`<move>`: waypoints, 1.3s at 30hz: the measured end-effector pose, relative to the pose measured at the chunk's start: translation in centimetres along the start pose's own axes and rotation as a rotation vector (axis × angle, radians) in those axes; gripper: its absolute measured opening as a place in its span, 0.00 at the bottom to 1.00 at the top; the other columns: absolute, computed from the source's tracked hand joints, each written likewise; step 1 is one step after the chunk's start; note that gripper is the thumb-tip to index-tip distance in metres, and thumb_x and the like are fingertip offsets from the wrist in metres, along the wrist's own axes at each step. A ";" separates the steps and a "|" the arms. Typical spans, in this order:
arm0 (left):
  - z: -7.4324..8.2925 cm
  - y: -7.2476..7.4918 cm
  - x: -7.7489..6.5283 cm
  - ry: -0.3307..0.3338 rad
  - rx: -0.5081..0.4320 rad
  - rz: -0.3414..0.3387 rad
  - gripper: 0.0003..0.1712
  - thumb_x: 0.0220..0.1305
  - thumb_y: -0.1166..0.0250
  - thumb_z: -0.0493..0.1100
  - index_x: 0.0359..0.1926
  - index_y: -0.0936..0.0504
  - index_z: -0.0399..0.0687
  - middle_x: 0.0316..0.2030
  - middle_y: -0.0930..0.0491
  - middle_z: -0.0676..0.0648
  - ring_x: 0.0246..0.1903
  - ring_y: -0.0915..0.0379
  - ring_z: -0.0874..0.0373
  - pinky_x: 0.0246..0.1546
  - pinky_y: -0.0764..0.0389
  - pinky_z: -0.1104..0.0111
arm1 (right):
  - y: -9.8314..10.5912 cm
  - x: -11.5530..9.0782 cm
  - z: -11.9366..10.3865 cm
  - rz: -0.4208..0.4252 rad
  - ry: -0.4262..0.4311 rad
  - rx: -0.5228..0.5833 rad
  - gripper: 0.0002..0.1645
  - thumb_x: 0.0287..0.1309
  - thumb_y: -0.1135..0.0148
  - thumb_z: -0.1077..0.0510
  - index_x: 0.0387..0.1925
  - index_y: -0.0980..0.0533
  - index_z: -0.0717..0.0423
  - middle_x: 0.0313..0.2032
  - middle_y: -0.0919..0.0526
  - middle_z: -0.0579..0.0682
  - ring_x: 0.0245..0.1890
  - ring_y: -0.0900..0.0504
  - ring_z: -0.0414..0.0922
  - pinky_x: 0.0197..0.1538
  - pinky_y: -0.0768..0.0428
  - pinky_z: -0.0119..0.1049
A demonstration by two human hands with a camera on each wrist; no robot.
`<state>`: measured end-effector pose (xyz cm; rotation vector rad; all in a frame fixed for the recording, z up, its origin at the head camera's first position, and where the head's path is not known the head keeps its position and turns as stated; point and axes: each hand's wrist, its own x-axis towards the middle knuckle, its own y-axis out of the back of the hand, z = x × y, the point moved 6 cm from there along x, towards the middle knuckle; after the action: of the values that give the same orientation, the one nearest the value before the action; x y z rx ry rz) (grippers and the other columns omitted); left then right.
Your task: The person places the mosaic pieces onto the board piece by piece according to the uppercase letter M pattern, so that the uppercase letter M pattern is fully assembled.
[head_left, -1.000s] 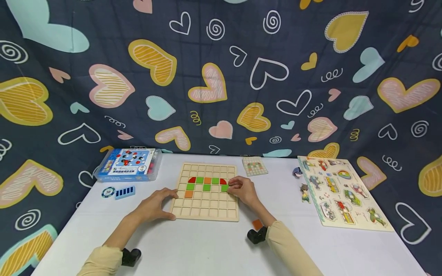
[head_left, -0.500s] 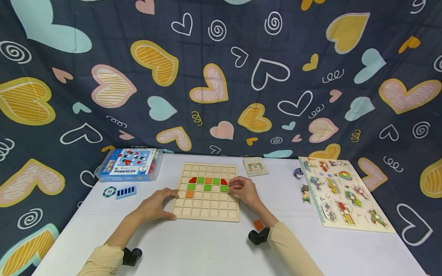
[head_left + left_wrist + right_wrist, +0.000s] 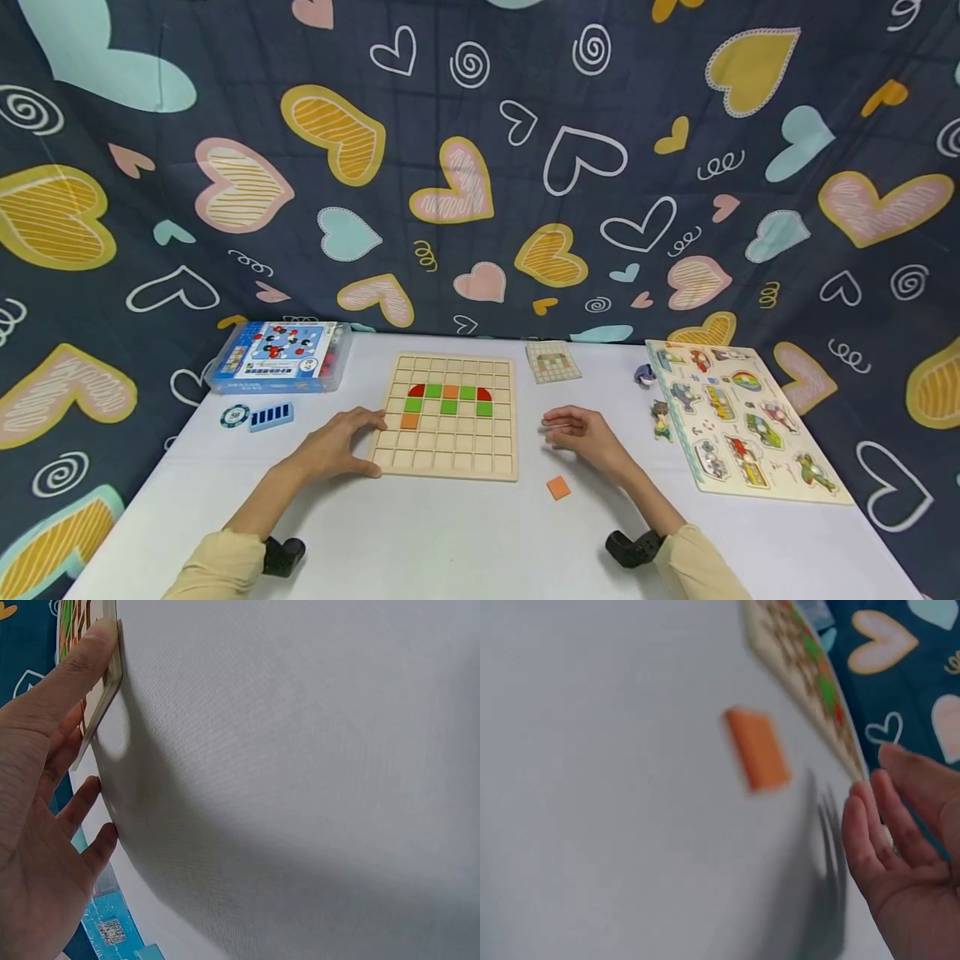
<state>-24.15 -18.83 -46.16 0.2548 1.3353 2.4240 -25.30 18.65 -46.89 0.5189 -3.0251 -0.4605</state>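
A wooden grid board point(image 3: 442, 460) lies on the table with red, green and orange tiles in its upper cells. My left hand point(image 3: 333, 446) rests at the board's left edge, thumb near the front corner. In the left wrist view the left hand point(image 3: 45, 780) has its thumb touching the board's rim point(image 3: 112, 667), other fingers spread. To the right of the board, my right hand point(image 3: 588, 437) hovers with loosely bent fingers, holding nothing. Below and left of it an orange square tile point(image 3: 558, 487) lies on the table; the right wrist view shows this orange tile point(image 3: 759, 750) blurred.
A small pattern card point(image 3: 553, 361) lies behind the board's right side. Far right are a picture puzzle board point(image 3: 750, 425) and two small figures point(image 3: 662, 421). At left stand a plastic box point(image 3: 277, 358), a round chip point(image 3: 235, 416) and a blue block point(image 3: 272, 417).
My right hand has let go of the green tile at the board's right side and moved right and slightly toward me. The left hand keeps its place.
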 end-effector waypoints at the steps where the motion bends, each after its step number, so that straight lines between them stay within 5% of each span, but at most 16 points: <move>1: 0.0 0.0 0.0 0.000 0.002 0.000 0.36 0.38 0.20 0.53 0.50 0.23 0.50 0.63 0.30 0.43 0.62 0.38 0.38 0.55 0.34 0.38 | 0.2 -0.5 0.2 -0.025 0.001 -0.020 0.20 0.60 0.38 0.65 0.53 0.27 0.70 0.49 0.20 0.65 0.47 0.18 0.51 0.47 0.20 0.29; 13: 0.0 0.1 0.0 0.002 0.005 -0.003 0.37 0.37 0.20 0.53 0.51 0.23 0.49 0.63 0.30 0.42 0.62 0.38 0.37 0.55 0.34 0.37 | 0.1 -4.3 1.0 -0.252 0.153 -0.117 0.18 0.55 0.34 0.66 0.48 0.23 0.67 0.41 0.18 0.60 0.37 0.20 0.40 0.39 0.20 0.29; 18: -0.1 0.1 0.0 -0.003 -0.008 -0.004 0.37 0.37 0.20 0.53 0.50 0.23 0.50 0.63 0.29 0.42 0.62 0.38 0.37 0.54 0.33 0.37 | -0.3 -4.6 0.9 -0.264 0.211 -0.160 0.17 0.52 0.31 0.64 0.45 0.21 0.63 0.35 0.18 0.56 0.32 0.22 0.41 0.33 0.21 0.29; 24: -0.1 0.0 0.0 0.023 -0.010 -0.005 0.36 0.37 0.20 0.54 0.49 0.23 0.52 0.63 0.29 0.44 0.61 0.37 0.38 0.53 0.33 0.36 | 0.2 -4.6 1.7 -0.130 0.128 -0.137 0.16 0.53 0.32 0.65 0.45 0.21 0.63 0.39 0.17 0.57 0.33 0.21 0.36 0.36 0.20 0.28; 32: 0.0 0.1 0.0 0.009 0.000 -0.001 0.36 0.37 0.20 0.54 0.49 0.23 0.51 0.63 0.29 0.43 0.61 0.37 0.38 0.55 0.33 0.38 | 0.5 -4.3 1.6 0.180 0.154 -0.021 0.18 0.51 0.34 0.72 0.46 0.23 0.72 0.44 0.18 0.68 0.37 0.16 0.42 0.41 0.18 0.28; 39: -0.1 -0.1 0.0 0.014 -0.010 -0.005 0.36 0.37 0.20 0.53 0.49 0.23 0.52 0.63 0.30 0.44 0.62 0.38 0.38 0.55 0.34 0.36 | -0.6 -2.6 1.5 0.246 0.044 0.040 0.18 0.51 0.34 0.73 0.46 0.23 0.71 0.45 0.18 0.66 0.37 0.15 0.45 0.41 0.18 0.28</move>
<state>-24.19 -18.88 -46.28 0.2314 1.3277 2.4323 -22.74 19.38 -48.50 0.1515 -3.0047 -0.3699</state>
